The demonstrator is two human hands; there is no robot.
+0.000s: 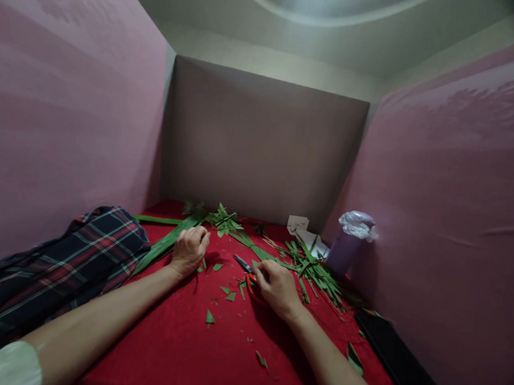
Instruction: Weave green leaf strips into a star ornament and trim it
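My right hand is closed around the orange handles of a pair of scissors, whose dark blades point to the far left over the red cloth. My left hand is curled with fingers pressed together; what it holds, if anything, is hidden. Long green leaves lie beside and behind the left hand. Small cut leaf pieces are scattered on the cloth between both hands. Beyond them sits a cluster of pointed green leaves.
A heap of narrow green strips lies right of my right hand. Behind it are white paper and a purple container with clear plastic on top. Plaid fabric lies left, a black long object right. Pink walls flank both sides.
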